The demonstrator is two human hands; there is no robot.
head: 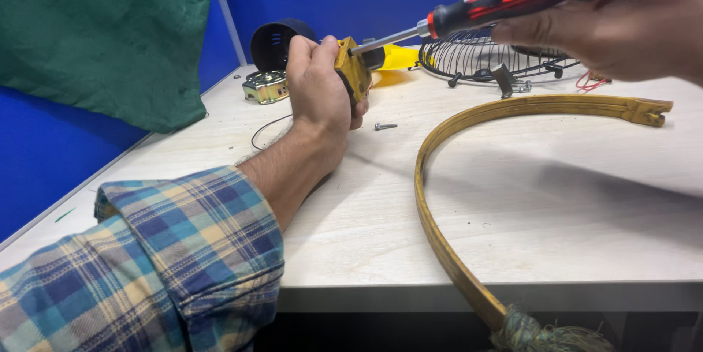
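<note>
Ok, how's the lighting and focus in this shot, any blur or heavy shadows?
Head view: even, bright light; a soft shadow crosses the pale wooden table under the right hand, which looms large and slightly soft at the frame edge; the left hand and small silver screw look sharp.

Wire fan guard [487, 55], yellow curved band [439, 242], loose screw [385, 126], green cloth [102, 30]

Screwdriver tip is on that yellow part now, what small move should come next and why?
Probably seat the tip squarely and turn. The right hand grips the red and black screwdriver, its shaft meeting the yellow part that the left hand holds just above the table. One loose screw already lies beside it. Whether the tip sits in a screw head cannot be seen.
</note>
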